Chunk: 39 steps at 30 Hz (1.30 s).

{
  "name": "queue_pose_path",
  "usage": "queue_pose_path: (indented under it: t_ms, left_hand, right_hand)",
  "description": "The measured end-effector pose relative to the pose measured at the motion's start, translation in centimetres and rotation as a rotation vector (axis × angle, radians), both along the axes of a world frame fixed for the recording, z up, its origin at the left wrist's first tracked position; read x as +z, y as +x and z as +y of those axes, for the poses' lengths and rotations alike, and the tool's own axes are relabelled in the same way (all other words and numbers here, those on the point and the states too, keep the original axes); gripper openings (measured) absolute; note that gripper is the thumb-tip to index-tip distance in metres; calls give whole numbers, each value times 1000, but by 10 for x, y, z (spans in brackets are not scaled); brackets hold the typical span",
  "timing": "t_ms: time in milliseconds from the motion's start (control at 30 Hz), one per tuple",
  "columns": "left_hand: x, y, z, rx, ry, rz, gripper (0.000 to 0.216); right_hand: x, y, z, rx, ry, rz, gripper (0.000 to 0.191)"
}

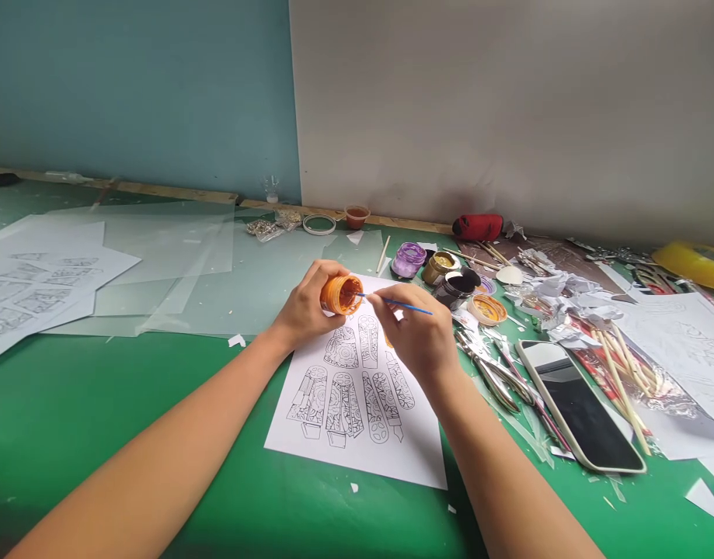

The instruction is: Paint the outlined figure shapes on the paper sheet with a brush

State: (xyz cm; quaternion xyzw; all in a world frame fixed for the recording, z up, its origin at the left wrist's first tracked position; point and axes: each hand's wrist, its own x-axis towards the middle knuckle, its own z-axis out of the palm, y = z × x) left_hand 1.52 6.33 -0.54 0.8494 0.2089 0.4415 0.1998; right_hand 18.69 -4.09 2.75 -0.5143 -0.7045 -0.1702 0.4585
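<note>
Right of the right hand (420,330) lie pliers (480,357) and, farther out, a phone (583,411). Beyond the left hand (310,303) lie a ring (319,232) and small bags (265,230); to its left, clear sheets (187,299).

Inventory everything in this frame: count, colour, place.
Paint jar: 1, orange, centre
Paintbrush: 1, blue, centre
Printed sheet: 1, white, centre
Other jars: 3, purple, gold, black, right of centre
Smeared lid: 1, orange, right of centre
Phone: 1, black, pale case, right
Pliers: 1+, silver, beside phone
Sticks: several, pale, right
Papers: several, white, left and right
Translucent sheets: several, pale, left
Small bags: about 2, clear, back
Ring: 1, whitish, back
Cup: 1, brownish, back
Bundle: 1, red-black, back
Unclear item: 1, yellow, right
Scraps: many, white, mostly right
Table: 1, green, throughout
Wall: 1, teal-grey, back
Left hand: 1, bare, on paint jar
Right hand: 1, bare, on paintbrush
</note>
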Motion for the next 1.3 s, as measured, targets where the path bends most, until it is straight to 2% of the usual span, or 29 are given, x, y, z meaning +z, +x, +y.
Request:
queue_pose_path:
  t_ms: [400, 533, 700, 833, 967, 1067, 1300]
  left_hand:
    - [1, 0, -3, 49, -16, 15, 55]
    - [1, 1, -3, 30, -30, 28, 56]
    - [1, 2, -3, 59, -34, 16, 55]
    - [1, 2, -2, 40, -39, 16, 56]
    - [1, 2, -2, 67, -34, 12, 56]
    - [1, 2, -3, 64, -30, 30, 56]
    - [2, 3, -3, 81, -28, 69, 55]
  right_hand:
    - [-1, -1, 0, 94, -132, -13, 20]
    - [-2, 0, 0, 56, -111, -4, 20]
    - [-3, 1, 0, 105, -138, 4, 20]
    - [-1, 0, 0, 87, -103, 52, 20]
    - [-1, -1, 0, 100, -158, 68, 20]
    - [-1, 0, 1, 65, -135, 64, 21]
    - [0, 1, 2, 92, -110, 56, 19]
